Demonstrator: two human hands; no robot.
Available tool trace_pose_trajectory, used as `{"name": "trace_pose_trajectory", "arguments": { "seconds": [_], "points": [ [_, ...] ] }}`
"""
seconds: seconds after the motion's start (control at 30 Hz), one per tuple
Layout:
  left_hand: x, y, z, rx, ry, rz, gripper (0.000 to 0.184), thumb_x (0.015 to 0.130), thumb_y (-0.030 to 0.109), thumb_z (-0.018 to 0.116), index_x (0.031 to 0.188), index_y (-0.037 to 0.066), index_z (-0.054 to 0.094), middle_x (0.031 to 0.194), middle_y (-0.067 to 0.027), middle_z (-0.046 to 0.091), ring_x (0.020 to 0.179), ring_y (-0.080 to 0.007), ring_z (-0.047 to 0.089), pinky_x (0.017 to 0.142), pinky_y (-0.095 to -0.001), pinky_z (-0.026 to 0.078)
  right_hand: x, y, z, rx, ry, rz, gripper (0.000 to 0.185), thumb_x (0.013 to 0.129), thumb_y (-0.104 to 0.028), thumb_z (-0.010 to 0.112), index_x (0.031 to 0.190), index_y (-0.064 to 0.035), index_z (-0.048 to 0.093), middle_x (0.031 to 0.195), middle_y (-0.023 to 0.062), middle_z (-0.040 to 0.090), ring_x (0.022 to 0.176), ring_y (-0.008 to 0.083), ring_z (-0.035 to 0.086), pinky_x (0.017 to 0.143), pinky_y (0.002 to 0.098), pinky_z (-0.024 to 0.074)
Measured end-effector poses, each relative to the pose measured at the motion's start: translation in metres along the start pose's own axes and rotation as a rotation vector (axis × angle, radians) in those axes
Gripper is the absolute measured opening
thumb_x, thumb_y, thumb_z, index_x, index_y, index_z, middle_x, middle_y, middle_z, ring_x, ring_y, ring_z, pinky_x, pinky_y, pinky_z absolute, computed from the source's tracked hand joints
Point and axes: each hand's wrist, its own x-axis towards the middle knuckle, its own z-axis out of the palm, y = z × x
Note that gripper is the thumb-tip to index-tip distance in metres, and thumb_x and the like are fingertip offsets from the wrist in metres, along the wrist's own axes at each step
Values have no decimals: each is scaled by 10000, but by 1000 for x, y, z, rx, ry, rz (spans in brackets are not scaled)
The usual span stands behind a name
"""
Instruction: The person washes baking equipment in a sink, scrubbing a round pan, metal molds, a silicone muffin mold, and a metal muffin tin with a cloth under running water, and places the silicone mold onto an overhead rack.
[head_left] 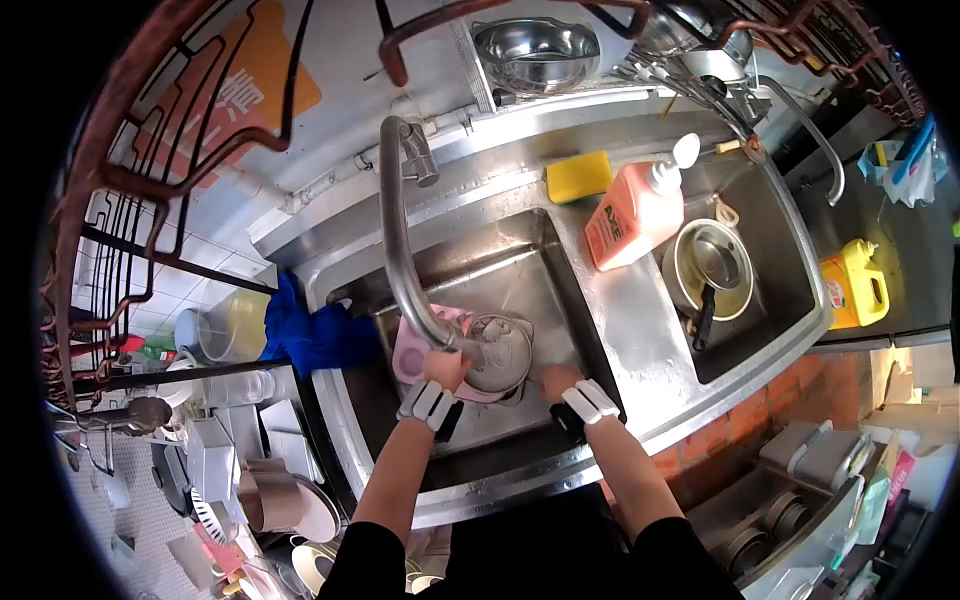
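Observation:
In the left sink basin [470, 250] lies a round metal pan [500, 352] with cloudy grey water in it. A pink tray with round hollows [408, 355] is partly under it. My left hand [447, 369] is curled at the pan's left rim, just below the spout of the faucet [395, 240], with water running beside it. Just beyond the pan's right side, my right hand [558, 381] is closed, its fingertips turned away from view. Whether it holds anything is hidden. White bands with dark pads wrap both wrists.
A pink pump bottle [635, 215] and a yellow sponge [579, 177] stand on the sink ledge. The right basin [765, 200] holds a pale bowl [680, 285] with a dark-handled ladle [714, 262]. A blue cloth [315, 330] drapes over the left edge. Rusty racks hang overhead.

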Motion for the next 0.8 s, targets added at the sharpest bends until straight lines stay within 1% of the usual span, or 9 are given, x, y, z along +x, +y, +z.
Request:
{"name": "trace_pose_trajectory", "arguments": {
  "seconds": [0.03, 0.07, 0.13, 0.27, 0.4, 0.53, 0.63, 0.7, 0.8],
  "points": [
    [6, -5, 12, -48, 120, 56, 717, 655, 98, 698, 1282, 255, 386, 1271, -161, 330, 835, -349, 578, 703, -423, 489, -1, -10, -9, -71, 110, 139, 166, 731, -223, 562, 736, -85, 656, 763, 137, 639, 775, 312, 630, 668, 433, 503],
    [11, -11, 23, -16, 106, 76, 693, 657, 94, 693, 1266, 247, 397, 1253, -148, 346, 828, -344, 578, 697, -421, 489, -12, -32, -36, -40, 568, 69, 150, 740, -181, 532, 783, -86, 640, 735, 112, 627, 675, 298, 630, 593, 433, 503],
    [21, -17, 41, 42, 78, 118, 645, 662, 87, 682, 1233, 232, 419, 1216, -122, 377, 812, -335, 580, 684, -417, 489, 3, -59, -74, 5, 357, 74, 167, 746, -148, 510, 863, -93, 616, 841, 100, 605, 726, 278, 617, 594, 404, 498],
    [28, 12, 30, 145, -175, -60, 510, 710, 137, 611, 1181, 236, 441, 1156, -94, 440, 823, -329, 593, 667, -429, 498, 46, -70, -51, -113, 685, 3, 221, 741, -152, 508, 935, -104, 601, 1004, 67, 533, 915, 238, 538, 691, 359, 484],
    [28, -12, 57, 55, -57, 18, 451, 724, 146, 594, 1152, 227, 477, 1118, -98, 502, 795, -320, 611, 659, -424, 508, 58, -66, -33, -106, 727, -50, 226, 710, -193, 545, 908, -109, 613, 981, 59, 484, 1004, 232, 458, 778, 357, 457],
    [7, -38, 73, -597, 190, 10, 416, 750, 39, 545, 1147, 164, 533, 930, -98, 613, 734, -231, 619, 602, -313, 490, 32, -66, -54, 265, 698, -81, 218, 752, -130, 553, 961, -74, 581, 1049, 108, 467, 972, 301, 480, 777, 384, 458],
    [-14, -24, 40, -1356, 106, -515, 220, 819, 110, 528, 1029, 58, 566, 764, -29, 603, 586, -117, 558, 503, -247, 447, 17, -75, -67, 698, 620, -118, 238, 850, -136, 491, 1063, -32, 510, 1064, 169, 492, 923, 357, 525, 747, 399, 474],
    [-22, -17, 24, -1685, 111, -709, 147, 816, 149, 563, 930, 59, 582, 720, -24, 598, 578, -111, 556, 479, -249, 445, 36, -76, -43, 986, 502, -65, 261, 882, -174, 438, 1082, -16, 495, 1043, 134, 508, 898, 305, 537, 723, 374, 473],
    [-17, -11, 28, -2081, 72, -581, 169, 785, 110, 591, 949, 69, 587, 797, -34, 612, 628, -117, 575, 510, -262, 462, 112, -55, 40, 1506, 586, 17, 320, 931, -231, 358, 1110, 8, 472, 1011, 83, 532, 862, 227, 554, 688, 337, 471]
  ]
}}
